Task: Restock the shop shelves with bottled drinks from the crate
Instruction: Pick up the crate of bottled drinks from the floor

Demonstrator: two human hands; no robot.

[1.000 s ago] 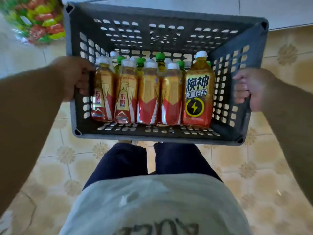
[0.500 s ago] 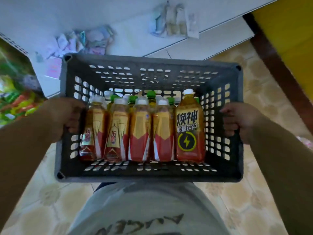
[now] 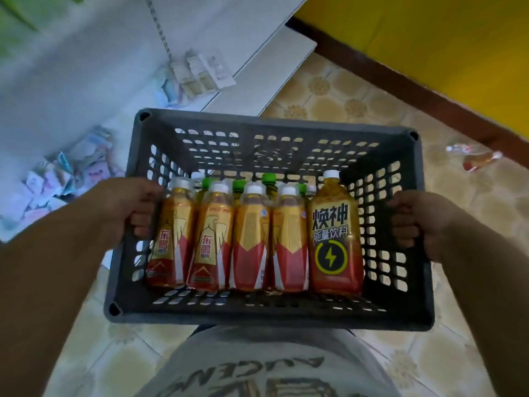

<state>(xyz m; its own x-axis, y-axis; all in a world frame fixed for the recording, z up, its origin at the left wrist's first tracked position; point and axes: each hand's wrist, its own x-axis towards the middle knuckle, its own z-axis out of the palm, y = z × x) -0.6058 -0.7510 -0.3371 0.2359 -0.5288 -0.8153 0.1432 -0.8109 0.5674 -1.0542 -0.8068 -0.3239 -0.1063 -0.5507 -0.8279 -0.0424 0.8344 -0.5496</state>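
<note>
Behind the front row of white-capped amber bottles (image 3: 249,239) in the dark grey perforated plastic crate (image 3: 269,313), green-capped bottles (image 3: 268,181) show only caps, while pale packets on the white shelf (image 3: 71,173) at ten o'clock and a wrapper (image 3: 481,163) on the floor at two o'clock blur beyond reading.
</note>
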